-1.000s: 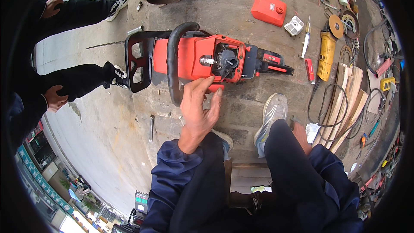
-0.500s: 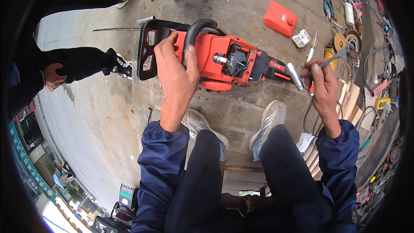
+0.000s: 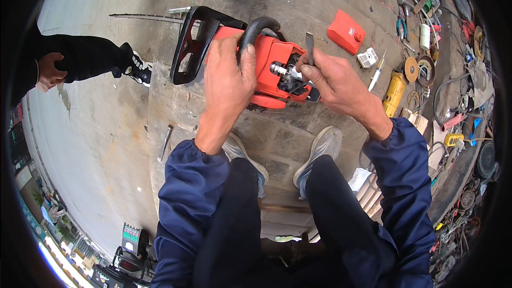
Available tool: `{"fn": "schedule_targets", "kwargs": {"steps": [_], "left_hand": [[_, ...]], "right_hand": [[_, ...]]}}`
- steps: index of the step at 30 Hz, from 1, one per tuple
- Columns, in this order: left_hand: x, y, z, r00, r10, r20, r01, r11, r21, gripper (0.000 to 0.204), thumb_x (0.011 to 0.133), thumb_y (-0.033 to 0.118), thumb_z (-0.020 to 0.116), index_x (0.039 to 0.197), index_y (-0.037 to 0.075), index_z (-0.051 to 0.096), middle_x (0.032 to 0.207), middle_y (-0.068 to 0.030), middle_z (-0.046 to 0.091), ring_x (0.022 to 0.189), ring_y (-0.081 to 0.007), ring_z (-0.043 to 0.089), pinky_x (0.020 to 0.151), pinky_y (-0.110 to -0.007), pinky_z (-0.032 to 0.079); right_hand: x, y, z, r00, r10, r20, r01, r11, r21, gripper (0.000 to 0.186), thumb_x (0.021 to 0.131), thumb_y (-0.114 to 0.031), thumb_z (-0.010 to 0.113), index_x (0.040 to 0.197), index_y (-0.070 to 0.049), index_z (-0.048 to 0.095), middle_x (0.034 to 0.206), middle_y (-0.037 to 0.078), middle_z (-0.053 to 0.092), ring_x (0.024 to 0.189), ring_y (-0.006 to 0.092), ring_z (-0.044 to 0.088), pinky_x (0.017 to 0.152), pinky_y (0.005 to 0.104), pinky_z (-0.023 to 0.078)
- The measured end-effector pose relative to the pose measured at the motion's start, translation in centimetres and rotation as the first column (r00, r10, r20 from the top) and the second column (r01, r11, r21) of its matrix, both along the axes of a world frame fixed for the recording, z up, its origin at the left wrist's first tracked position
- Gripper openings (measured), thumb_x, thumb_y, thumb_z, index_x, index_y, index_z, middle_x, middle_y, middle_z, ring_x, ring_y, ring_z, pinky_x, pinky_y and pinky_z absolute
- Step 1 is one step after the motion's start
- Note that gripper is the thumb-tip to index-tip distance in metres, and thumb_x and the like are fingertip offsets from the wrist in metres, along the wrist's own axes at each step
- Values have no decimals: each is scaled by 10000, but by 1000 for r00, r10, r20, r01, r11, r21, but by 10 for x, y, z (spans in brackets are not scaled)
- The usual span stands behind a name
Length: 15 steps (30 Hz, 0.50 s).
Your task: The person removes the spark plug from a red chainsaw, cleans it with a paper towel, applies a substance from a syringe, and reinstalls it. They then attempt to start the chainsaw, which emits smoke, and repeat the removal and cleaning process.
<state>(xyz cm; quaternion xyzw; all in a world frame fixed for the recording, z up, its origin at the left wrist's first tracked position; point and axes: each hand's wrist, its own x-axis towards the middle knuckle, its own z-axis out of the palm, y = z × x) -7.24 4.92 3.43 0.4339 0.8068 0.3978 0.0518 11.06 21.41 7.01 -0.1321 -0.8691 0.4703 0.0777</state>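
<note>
A red chainsaw [image 3: 265, 69] lies on the ground in front of me with its top cover off. Its spark plug [image 3: 277, 69] shows in the opening. My left hand [image 3: 230, 74] grips the saw around the black front handle [image 3: 257, 28], thumb against the handle and fingers on the red housing. My right hand [image 3: 333, 82] holds a T-shaped spark plug wrench [image 3: 310, 44], its flat blade pointing up. The silver socket end is close to the spark plug; whether they touch I cannot tell. The guide bar [image 3: 144, 17] points left.
The red cover [image 3: 345, 32] and a white part [image 3: 367, 58] lie to the right. Farther right are a yellow angle grinder [image 3: 395, 93], pliers [image 3: 401, 25] and cluttered tools. A metal rod [image 3: 165, 143] lies at the left. Another person's hand [image 3: 50, 70] and shoe [image 3: 140, 69] are at far left.
My right hand has moved left with the wrench, from beyond the rear handle to the spark plug opening. The chainsaw is tilted slightly differently under my left hand.
</note>
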Motion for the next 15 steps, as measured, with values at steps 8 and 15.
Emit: {"fn": "schedule_targets", "kwargs": {"steps": [8,15], "left_hand": [[1,0,-3,999,34,27,-35,999,26,272,1012,166,702,1241,25,662,1100,-206,646,981,-417,659,827,-507,545],[1,0,-4,999,34,33,-36,998,46,259,1006,162,708,1221,25,662,1101,-203,648,980,-416,659,826,-507,550]], "right_hand": [[-9,-3,-4,996,91,20,-91,996,7,115,1096,-111,573,1100,-5,617,917,181,645,850,381,667,769,437,528],[-12,-21,-11,985,110,-136,-91,986,141,126,975,-43,676,1029,2,571,918,183,614,832,412,648,696,478,513]]}}
